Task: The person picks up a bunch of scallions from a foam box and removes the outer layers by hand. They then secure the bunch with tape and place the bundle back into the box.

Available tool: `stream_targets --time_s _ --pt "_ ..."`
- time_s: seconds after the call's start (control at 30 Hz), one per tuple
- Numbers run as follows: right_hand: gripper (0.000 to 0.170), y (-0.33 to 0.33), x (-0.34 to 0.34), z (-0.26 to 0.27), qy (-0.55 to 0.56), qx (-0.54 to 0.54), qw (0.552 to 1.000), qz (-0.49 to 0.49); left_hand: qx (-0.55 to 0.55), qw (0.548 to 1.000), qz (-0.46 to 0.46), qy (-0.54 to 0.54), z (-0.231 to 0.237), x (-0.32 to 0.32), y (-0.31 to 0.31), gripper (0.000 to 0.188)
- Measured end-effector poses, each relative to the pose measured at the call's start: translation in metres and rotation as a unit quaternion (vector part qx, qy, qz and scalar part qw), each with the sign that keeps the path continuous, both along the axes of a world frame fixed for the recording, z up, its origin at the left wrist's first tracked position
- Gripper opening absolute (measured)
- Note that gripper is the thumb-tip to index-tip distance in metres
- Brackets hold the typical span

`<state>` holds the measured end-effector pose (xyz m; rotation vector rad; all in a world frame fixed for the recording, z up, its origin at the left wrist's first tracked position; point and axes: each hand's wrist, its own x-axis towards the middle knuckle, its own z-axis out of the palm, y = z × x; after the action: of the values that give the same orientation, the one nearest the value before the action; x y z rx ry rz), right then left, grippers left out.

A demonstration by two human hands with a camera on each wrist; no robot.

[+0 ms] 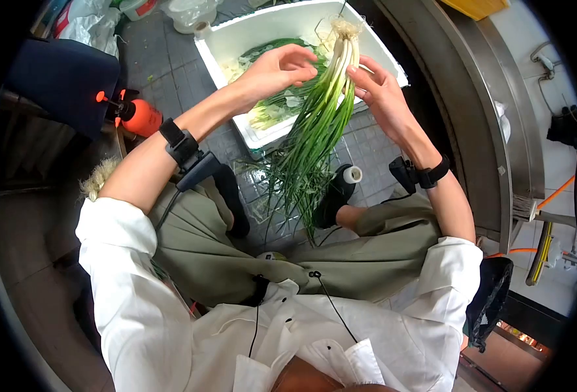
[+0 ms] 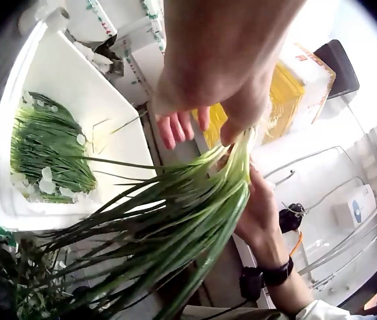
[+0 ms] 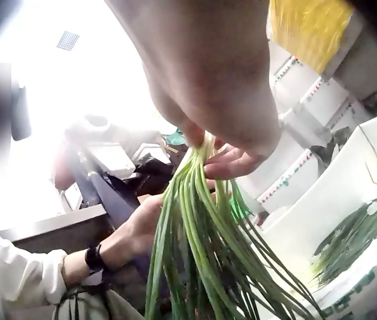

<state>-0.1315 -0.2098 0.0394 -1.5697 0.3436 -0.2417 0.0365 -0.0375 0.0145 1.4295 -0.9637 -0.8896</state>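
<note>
A bunch of scallions (image 1: pixel 324 108) hangs with its white, rooted ends up and its long green leaves trailing down between the knees. My right hand (image 1: pixel 385 95) grips the bunch by its pale stems, thumb across the front in the head view. In the right wrist view its fingers (image 3: pixel 232 165) curl behind the stems. Close on the bunch's other side is my left hand (image 1: pixel 272 70), its fingers loosely bent and apart from one another. Beneath both hands, more scallions (image 2: pixel 52 150) lie with chunks of ice in a white foam box (image 2: pixel 118 147).
Loose leaves lie on the wet tiled floor (image 1: pixel 190 85) by the feet. An orange spray bottle (image 1: pixel 143 117) stands left of the box. A steel counter (image 1: pixel 458 117) runs along the right. More rooted ends (image 1: pixel 99 178) show beside the left elbow.
</note>
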Motion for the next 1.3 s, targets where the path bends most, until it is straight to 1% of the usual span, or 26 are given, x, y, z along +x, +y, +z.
stream_targets --time_s 0.03,0.07,0.13,0.17,0.2,0.27,0.33,0.4,0.43,0.5,0.53,0.6,0.63,0.7,0.77,0.8,0.87,0.9,0.97,1.0,1.07,1.1,1.17,1.2,1.27,1.3 --pt "0.047 0.002 0.000 0.004 -0.007 0.032 0.999 0.010 0.000 1.000 0.000 -0.001 0.000 -0.001 0.000 0.045" --pt "0.048 0.004 0.001 0.006 -0.015 0.063 0.998 0.021 -0.007 0.999 -0.026 0.022 0.000 -0.003 0.000 0.051" --pt "0.048 0.007 0.002 0.007 -0.019 0.077 0.997 0.023 -0.020 0.995 -0.077 0.068 -0.003 -0.005 -0.002 0.063" --pt "0.048 0.008 0.003 0.007 -0.022 0.093 0.995 0.024 0.041 0.996 -0.033 0.073 -0.012 -0.006 -0.003 0.061" --pt "0.048 0.009 0.004 0.005 -0.022 0.092 0.995 0.023 0.040 0.996 -0.034 0.073 -0.006 -0.008 -0.002 0.061" --pt "0.047 0.010 0.006 0.003 -0.011 0.047 0.999 0.000 0.034 0.987 -0.112 0.108 0.015 -0.014 0.002 0.056" --pt "0.046 0.014 0.007 0.001 -0.036 0.036 0.999 -0.012 0.031 0.987 -0.094 0.125 0.011 -0.015 0.001 0.053" --pt "0.042 0.015 0.008 -0.003 -0.057 -0.016 0.996 -0.067 0.041 0.990 -0.060 0.123 0.004 -0.013 0.000 0.062" --pt "0.042 0.013 0.007 -0.005 -0.057 -0.015 0.996 -0.067 0.053 0.991 -0.023 0.122 0.003 -0.012 -0.001 0.061" --pt "0.031 0.008 0.004 -0.010 -0.061 -0.180 0.980 -0.068 0.046 0.991 -0.006 0.126 0.002 -0.009 0.000 0.061" --pt "0.031 0.009 0.003 -0.012 -0.061 -0.179 0.980 -0.068 0.038 0.991 0.011 0.130 0.003 -0.009 0.002 0.061" --pt "0.022 0.011 -0.002 -0.015 -0.012 -0.310 0.951 0.007 0.036 0.991 0.010 0.130 0.005 -0.009 0.003 0.061" --pt "0.016 0.013 -0.002 -0.019 -0.031 -0.333 0.942 -0.003 0.037 0.991 0.024 0.128 0.009 -0.013 0.004 0.060" --pt "0.015 0.016 -0.004 -0.018 -0.013 -0.354 0.935 0.006 0.040 0.990 0.037 0.127 0.009 -0.015 0.004 0.059" --pt "0.014 0.018 -0.006 -0.014 0.005 -0.384 0.923 0.013 0.008 0.981 -0.039 0.191 0.004 -0.012 0.001 0.058" --pt "0.014 0.018 -0.006 -0.014 0.005 -0.384 0.923 0.013 0.008 0.981 -0.040 0.191 0.001 -0.011 -0.001 0.058" --pt "0.014 0.018 -0.005 -0.012 0.042 -0.371 0.927 0.018 -0.010 0.968 -0.065 0.242 -0.003 -0.008 -0.003 0.056" --pt "0.014 0.018 -0.005 -0.010 0.041 -0.371 0.928 0.018 -0.010 0.968 -0.065 0.241 0.001 -0.011 -0.002 0.056" --pt "0.014 0.019 -0.005 -0.005 0.055 -0.344 0.936 0.039 0.016 0.986 -0.054 0.158 0.007 -0.017 0.001 0.057" --pt "0.014 0.018 -0.005 -0.006 0.054 -0.344 0.937 0.039 0.016 0.986 -0.055 0.158 0.006 -0.016 0.002 0.057" --pt "0.016 0.013 -0.005 -0.009 0.029 -0.262 0.962 0.075 0.037 0.995 -0.064 0.074 0.002 -0.014 0.003 0.058" --pt "0.016 0.012 -0.006 -0.007 0.030 -0.263 0.961 0.076 0.033 0.993 -0.070 0.089 -0.001 -0.013 0.001 0.060" --pt "0.014 0.011 -0.007 -0.002 0.009 -0.331 0.942 0.060 0.044 0.994 -0.068 0.071 -0.007 -0.011 -0.001 0.058" --pt "0.014 0.011 -0.007 -0.002 0.009 -0.330 0.942 0.060 0.055 0.995 -0.066 0.052 -0.006 -0.012 -0.001 0.056" --pt "0.011 0.010 -0.007 -0.001 -0.038 -0.443 0.895 0.019 0.071 0.995 -0.063 0.043 -0.005 -0.013 -0.001 0.052" --pt "0.011 0.011 -0.006 0.000 -0.038 -0.443 0.895 0.019 0.087 0.994 -0.061 0.034 -0.003 -0.014 -0.001 0.049"
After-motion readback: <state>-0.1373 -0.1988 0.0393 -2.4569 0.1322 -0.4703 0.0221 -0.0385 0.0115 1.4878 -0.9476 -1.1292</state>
